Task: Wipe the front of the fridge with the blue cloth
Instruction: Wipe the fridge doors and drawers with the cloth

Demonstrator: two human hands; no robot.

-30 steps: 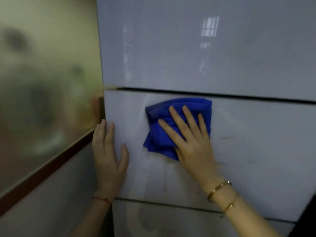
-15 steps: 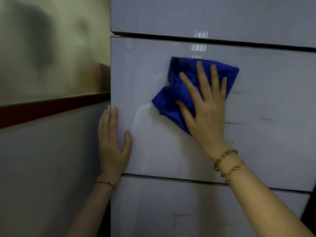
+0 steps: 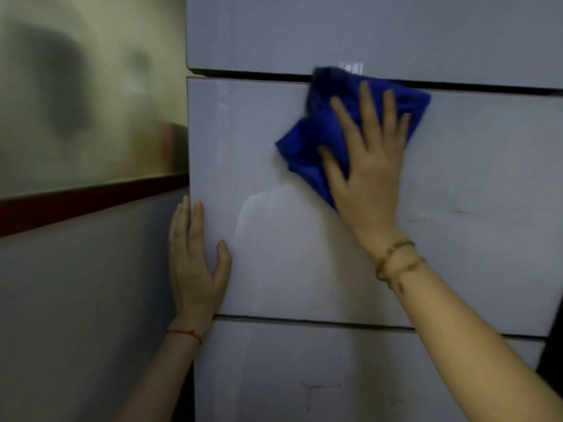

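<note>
One blue cloth (image 3: 307, 147) pinned flat under my spread right hand (image 3: 365, 166); left hand (image 3: 192, 269), open, empty, braces fridge (image 3: 457, 178) edge; three panels, apparently.

We are looking through one head-worn camera, facing forward and slightly down, close against the fridge front (image 3: 304, 269), which is filling most of the frame; the wall (image 3: 76, 300) is showing at left.
</note>
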